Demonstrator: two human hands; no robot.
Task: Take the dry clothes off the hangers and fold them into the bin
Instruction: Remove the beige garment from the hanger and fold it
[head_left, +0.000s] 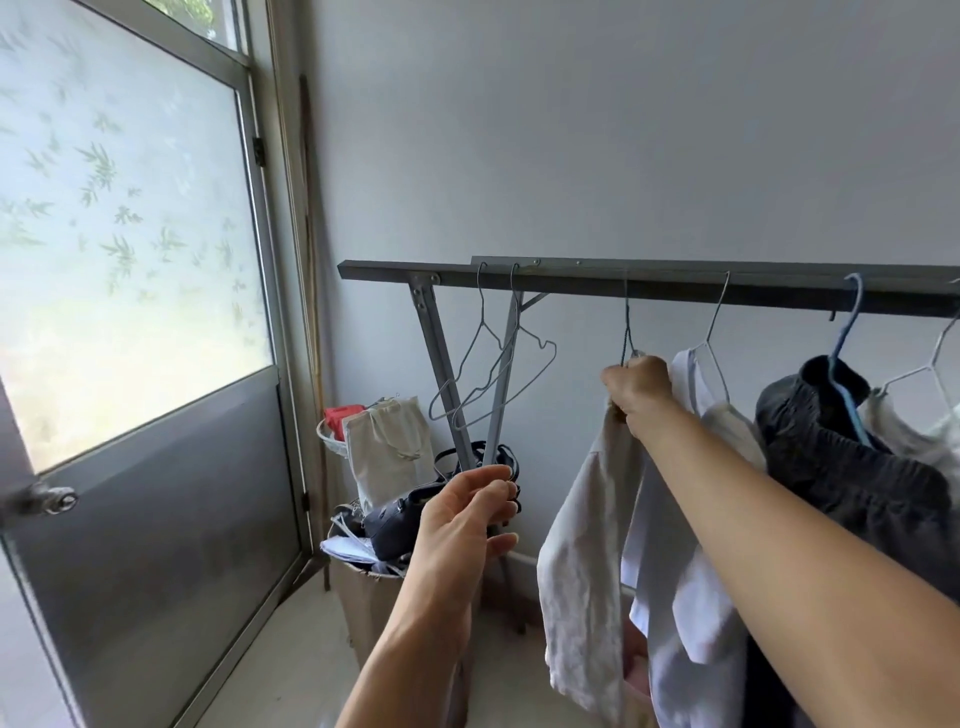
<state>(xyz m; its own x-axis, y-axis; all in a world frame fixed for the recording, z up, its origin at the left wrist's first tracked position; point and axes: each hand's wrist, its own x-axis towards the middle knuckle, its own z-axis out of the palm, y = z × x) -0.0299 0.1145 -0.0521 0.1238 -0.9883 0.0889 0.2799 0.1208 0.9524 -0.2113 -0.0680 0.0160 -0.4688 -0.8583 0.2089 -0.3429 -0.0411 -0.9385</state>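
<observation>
The right hand (636, 387) grips the top of the beige garment (576, 545), which hangs on a wire hanger (627, 332) from the rail (675, 286); the left hand (467, 519) is raised, fingers loosely bent, holding nothing.

No legible text, label, brand, number or sign is present in the head view. The frosted glass door pane (130, 208), at 9 o'clock in the view, carries a green bamboo-leaf pattern only, with no characters. On the red package (340, 415), at 7 o'clock from the view centre, any print is too small and blurred to read.
</observation>
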